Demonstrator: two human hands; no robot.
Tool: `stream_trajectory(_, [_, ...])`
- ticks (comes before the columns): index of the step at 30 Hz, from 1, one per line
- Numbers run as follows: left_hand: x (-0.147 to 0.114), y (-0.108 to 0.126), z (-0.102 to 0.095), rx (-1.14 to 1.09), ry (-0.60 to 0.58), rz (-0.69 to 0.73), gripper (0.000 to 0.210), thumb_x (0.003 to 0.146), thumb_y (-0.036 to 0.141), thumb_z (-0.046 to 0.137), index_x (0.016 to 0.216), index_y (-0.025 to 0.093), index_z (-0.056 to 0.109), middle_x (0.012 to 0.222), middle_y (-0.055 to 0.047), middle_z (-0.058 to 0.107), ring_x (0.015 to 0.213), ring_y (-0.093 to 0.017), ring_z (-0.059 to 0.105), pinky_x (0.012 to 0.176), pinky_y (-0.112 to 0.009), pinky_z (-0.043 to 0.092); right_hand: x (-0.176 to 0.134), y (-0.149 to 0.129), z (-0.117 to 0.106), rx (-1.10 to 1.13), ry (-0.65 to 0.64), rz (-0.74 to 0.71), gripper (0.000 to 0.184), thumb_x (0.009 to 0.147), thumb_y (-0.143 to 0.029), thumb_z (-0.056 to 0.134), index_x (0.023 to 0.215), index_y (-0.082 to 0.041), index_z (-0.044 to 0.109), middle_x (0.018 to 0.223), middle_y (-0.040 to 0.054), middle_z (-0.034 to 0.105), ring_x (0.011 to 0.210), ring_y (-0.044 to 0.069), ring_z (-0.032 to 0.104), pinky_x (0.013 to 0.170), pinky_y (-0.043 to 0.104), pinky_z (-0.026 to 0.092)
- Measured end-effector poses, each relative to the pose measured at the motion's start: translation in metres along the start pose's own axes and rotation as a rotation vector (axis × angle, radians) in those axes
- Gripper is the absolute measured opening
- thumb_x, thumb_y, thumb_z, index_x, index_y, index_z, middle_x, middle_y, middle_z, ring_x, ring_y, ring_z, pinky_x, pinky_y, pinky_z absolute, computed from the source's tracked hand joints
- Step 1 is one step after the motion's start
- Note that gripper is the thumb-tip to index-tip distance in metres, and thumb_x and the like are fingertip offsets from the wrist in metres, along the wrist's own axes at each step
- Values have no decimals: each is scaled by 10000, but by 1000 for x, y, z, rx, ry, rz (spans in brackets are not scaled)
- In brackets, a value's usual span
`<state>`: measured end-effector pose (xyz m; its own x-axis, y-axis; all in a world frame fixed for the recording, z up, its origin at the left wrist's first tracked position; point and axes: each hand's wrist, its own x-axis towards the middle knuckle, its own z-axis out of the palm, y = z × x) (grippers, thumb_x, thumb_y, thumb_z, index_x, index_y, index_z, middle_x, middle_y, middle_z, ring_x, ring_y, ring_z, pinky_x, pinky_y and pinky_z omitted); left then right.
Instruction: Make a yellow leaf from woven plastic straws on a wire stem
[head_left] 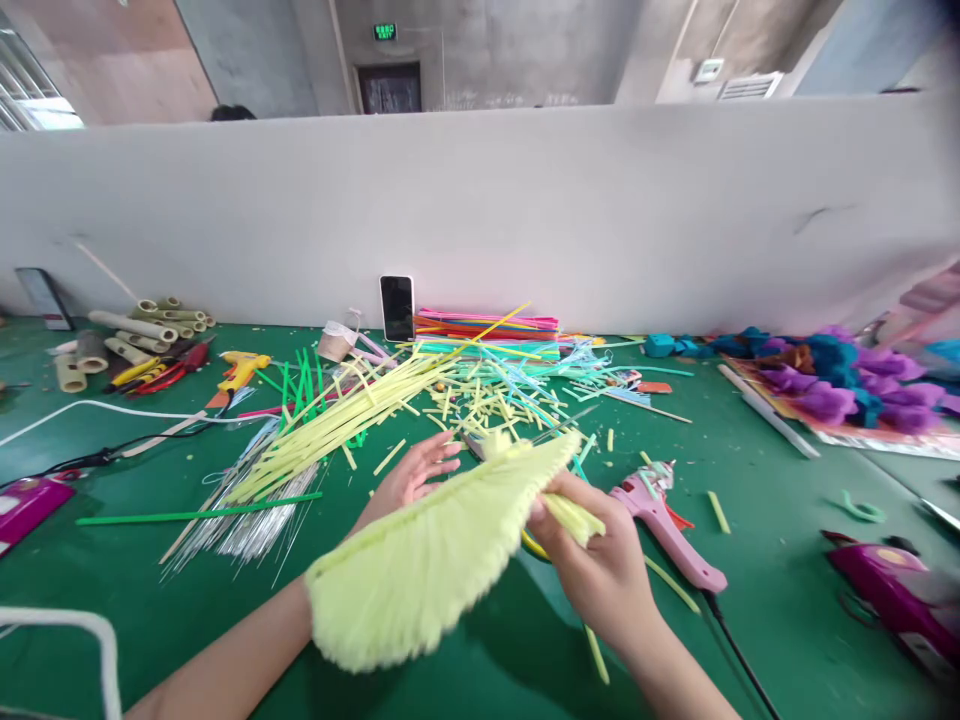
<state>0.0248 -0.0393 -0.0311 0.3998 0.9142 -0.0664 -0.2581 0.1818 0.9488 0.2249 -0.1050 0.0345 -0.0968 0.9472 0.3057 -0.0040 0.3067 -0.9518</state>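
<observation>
A pale yellow, fuzzy fan-shaped piece made of pipe cleaners [442, 570] is held above the table, its broad ribbed end toward the lower left. My right hand [600, 550] grips it at the narrow end, thumb on the near side, with a short yellow bundle showing between the fingers. Behind the piece's upper edge, my left hand [412, 475] has its fingers apart; part of its palm is hidden, and I cannot tell whether it touches the piece. Loose yellow pipe cleaners [337, 420] lie in a long pile beyond my left hand.
A pink glue gun [675, 535] lies right of my right hand, its black cord running forward. Farther off are a yellow glue gun [244, 370], bamboo pieces [150, 335], an upright phone [397, 308] and purple-blue fuzzy shapes [862, 385]. A white partition [465, 210] closes the table's back.
</observation>
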Motion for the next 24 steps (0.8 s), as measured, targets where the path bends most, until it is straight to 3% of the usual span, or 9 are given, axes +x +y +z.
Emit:
stream_trajectory(3, [2, 17, 0, -44, 49, -75, 437, 718, 306, 778, 1132, 208, 676, 1228, -121, 676, 1143, -327, 619, 993, -455, 464, 0, 3, -7, -239, 90, -123, 169, 867, -338, 632, 754, -222, 682, 616, 14, 642, 508, 145, 523, 475, 248, 401])
stream_trajectory(7, [-6, 36, 4, -50, 187, 28, 481, 762, 440, 709, 1181, 212, 650, 1188, -109, 697, 1063, -309, 660, 941, -424, 502, -1, 13, -8, -384, -2, -207, 135, 886, -264, 573, 786, -227, 657, 633, 15, 625, 554, 158, 545, 550, 258, 438])
stream_trajectory(10, [-2, 47, -5, 4, 296, 107, 472, 795, 455, 657, 1202, 217, 645, 1208, -97, 687, 1124, -328, 630, 984, -440, 483, -3, 21, -2, -415, -86, -245, 128, 892, -209, 541, 801, -229, 629, 674, 19, 628, 624, 165, 585, 607, 254, 456])
stream_trajectory(13, [4, 61, -22, -10, 406, 241, 333, 830, 321, 623, 1143, 211, 654, 1312, -88, 632, 1274, -281, 532, 1094, -425, 393, -5, 27, 3, -436, -120, -244, 130, 892, -160, 519, 861, -217, 632, 780, 44, 668, 701, 170, 619, 657, 251, 466])
stream_trajectory(15, [-2, 72, -25, 14, 396, 341, 285, 880, 317, 553, 1123, 205, 652, 1359, -92, 597, 1330, -271, 476, 1119, -462, 355, -6, 29, 4, -450, -144, -205, 156, 902, -155, 507, 958, -210, 642, 852, 59, 686, 752, 177, 637, 694, 254, 475])
stream_trajectory(18, [-26, 85, -5, 318, 382, 574, 298, 918, 350, 528, 1158, 236, 665, 1380, -63, 579, 1393, -274, 389, 1166, -448, 281, -5, 32, 3, -472, -191, -174, 258, 899, -127, 494, 1104, -211, 626, 941, 72, 689, 837, 188, 651, 748, 261, 483])
stream_trajectory(22, [-49, 86, 35, 972, 86, 594, 514, 771, 266, 744, 1273, 304, 640, 1457, 2, 512, 1423, -315, 329, 1198, -423, 212, -4, 32, 1, -494, -208, -197, 382, 856, -60, 470, 1180, -210, 605, 1012, 85, 688, 912, 202, 654, 775, 273, 487])
stream_trajectory(24, [-44, 81, 47, 1051, -10, 594, 475, 834, 215, 677, 1294, 325, 624, 1415, 13, 557, 1366, -294, 431, 1188, -413, 234, -4, 29, 0, -479, -237, -169, 392, 842, -49, 484, 1170, -221, 613, 992, 68, 695, 880, 193, 660, 759, 269, 490])
